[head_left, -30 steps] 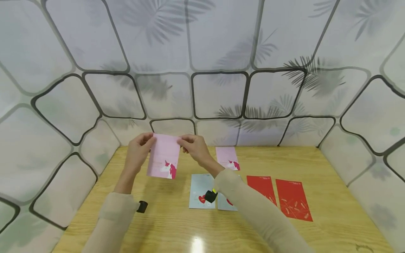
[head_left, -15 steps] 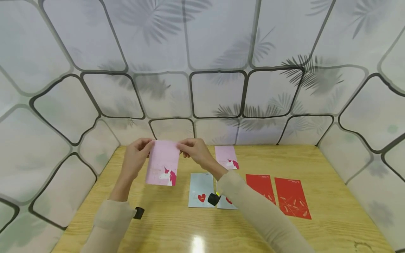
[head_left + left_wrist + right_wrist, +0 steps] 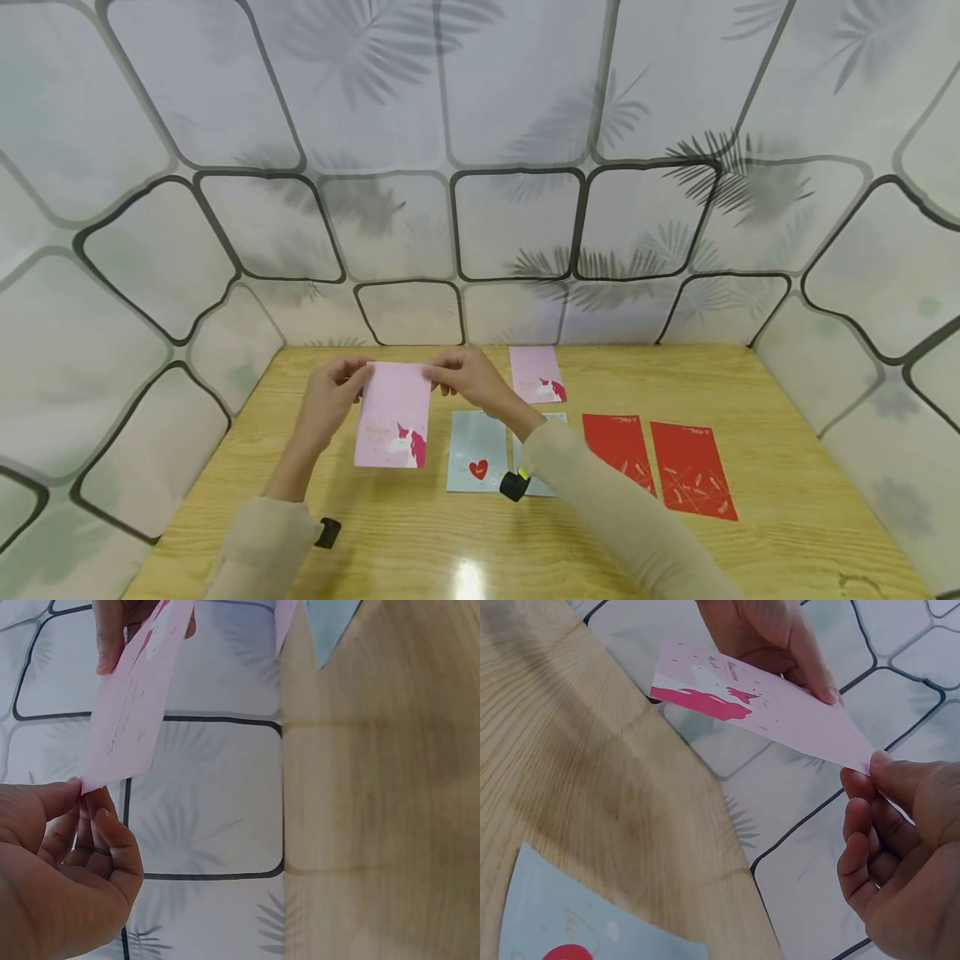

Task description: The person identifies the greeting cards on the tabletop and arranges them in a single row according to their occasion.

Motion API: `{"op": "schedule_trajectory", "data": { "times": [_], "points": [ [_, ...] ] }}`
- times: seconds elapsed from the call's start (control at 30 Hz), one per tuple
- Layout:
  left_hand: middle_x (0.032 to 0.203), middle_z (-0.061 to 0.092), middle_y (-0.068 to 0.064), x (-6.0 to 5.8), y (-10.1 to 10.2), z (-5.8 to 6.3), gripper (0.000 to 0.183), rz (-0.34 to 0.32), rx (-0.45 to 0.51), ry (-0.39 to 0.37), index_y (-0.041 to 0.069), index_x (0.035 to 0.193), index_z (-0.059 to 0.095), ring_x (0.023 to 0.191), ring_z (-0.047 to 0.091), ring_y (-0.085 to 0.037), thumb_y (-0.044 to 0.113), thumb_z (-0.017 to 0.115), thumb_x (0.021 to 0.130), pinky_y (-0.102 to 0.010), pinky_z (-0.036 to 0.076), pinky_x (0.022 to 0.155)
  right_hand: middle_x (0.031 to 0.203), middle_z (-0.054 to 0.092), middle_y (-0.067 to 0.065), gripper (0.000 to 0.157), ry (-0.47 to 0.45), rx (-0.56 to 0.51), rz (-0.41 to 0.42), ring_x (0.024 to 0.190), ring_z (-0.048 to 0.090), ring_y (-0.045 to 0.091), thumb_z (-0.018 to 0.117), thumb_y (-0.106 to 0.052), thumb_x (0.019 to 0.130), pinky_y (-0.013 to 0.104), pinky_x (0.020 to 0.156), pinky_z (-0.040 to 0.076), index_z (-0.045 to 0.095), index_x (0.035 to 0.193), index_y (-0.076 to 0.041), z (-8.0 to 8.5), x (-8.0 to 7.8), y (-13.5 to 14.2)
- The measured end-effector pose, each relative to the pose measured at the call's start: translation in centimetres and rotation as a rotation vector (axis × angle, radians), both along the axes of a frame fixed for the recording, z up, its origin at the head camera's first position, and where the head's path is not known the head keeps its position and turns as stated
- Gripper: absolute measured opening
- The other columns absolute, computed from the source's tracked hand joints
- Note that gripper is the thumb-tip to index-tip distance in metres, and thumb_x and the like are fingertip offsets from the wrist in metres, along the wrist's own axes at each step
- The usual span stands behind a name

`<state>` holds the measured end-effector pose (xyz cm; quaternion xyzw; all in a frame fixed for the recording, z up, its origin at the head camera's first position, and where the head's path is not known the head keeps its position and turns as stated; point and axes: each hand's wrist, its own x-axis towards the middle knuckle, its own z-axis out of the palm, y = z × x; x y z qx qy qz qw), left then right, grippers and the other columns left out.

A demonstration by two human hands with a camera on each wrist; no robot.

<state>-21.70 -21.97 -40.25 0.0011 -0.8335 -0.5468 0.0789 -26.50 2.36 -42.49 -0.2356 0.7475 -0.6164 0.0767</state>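
Held pink card [image 3: 392,408], one: in the air, left of the left blue heart card [image 3: 463,437]; lower than in the earlier frames
Left hand [image 3: 327,400], one: thumb and finger pinching the held pink card's upper left corner
Right hand [image 3: 471,381], one: likewise pinching its upper right corner, also lower
Second pink card [image 3: 532,367], one: beyond and right of the left blue heart card, unmoved
Red cards [image 3: 693,467], two: farther right, unmoved
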Motion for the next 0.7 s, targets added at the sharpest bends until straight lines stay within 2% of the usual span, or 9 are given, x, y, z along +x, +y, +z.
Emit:
{"op": "schedule_trajectory", "data": {
  "times": [0.17,0.3,0.53,0.6,0.7],
  "points": [
    [0.092,0.066,-0.008,0.2,0.0,-1.2,0.029,-0.003,-0.002,-0.034,-0.005,0.121,0.068,0.079,0.056,-0.012,0.019,0.063,0.105,-0.022,0.052,0.068,0.086,0.071,0.021,0.020,-0.036,0.039,0.004,0.069,0.057,0.025,0.073,-0.026,0.099,0.028,0.064,0.047,0.079,0.097,-0.007,-0.9,0.4,0.1],
    [0.090,0.065,-0.007,0.2,0.1,-2.1,0.028,-0.004,0.004,-0.065,-0.005,0.120,0.068,0.078,0.057,-0.013,0.018,0.063,0.105,-0.024,0.053,0.069,0.090,0.071,0.025,0.020,-0.059,0.044,0.004,0.068,0.057,0.024,0.073,-0.025,0.099,0.033,0.064,0.048,0.080,0.098,-0.006,-1.7,0.6,0.2],
    [0.090,0.066,-0.007,0.0,0.2,-3.6,0.025,-0.022,0.009,-0.096,-0.005,0.118,0.068,0.076,0.059,-0.014,0.015,0.063,0.105,-0.025,0.053,0.068,0.088,0.072,0.022,0.019,-0.054,0.075,-0.016,0.076,0.062,0.044,0.073,-0.024,0.099,0.048,0.068,0.051,0.080,0.101,-0.006,-3.1,0.8,0.5],
    [0.089,0.066,-0.007,-0.1,0.3,-4.0,0.025,-0.029,0.006,-0.101,-0.006,0.117,0.068,0.076,0.059,-0.015,0.015,0.063,0.104,-0.025,0.052,0.068,0.083,0.073,0.015,0.019,-0.052,0.084,-0.031,0.073,0.063,0.041,0.073,-0.024,0.099,0.048,0.067,0.051,0.080,0.100,-0.007,-3.6,0.7,0.4],
    [0.091,0.066,-0.008,-0.4,0.4,-4.5,0.024,-0.029,-0.002,-0.120,-0.005,0.117,0.069,0.077,0.059,-0.016,0.015,0.062,0.105,-0.025,0.052,0.068,0.078,0.072,0.006,0.017,-0.053,0.099,-0.061,0.065,0.062,0.027,0.074,-0.023,0.098,0.037,0.062,0.050,0.080,0.098,-0.007,-4.4,0.6,0.2]
  ]
}}
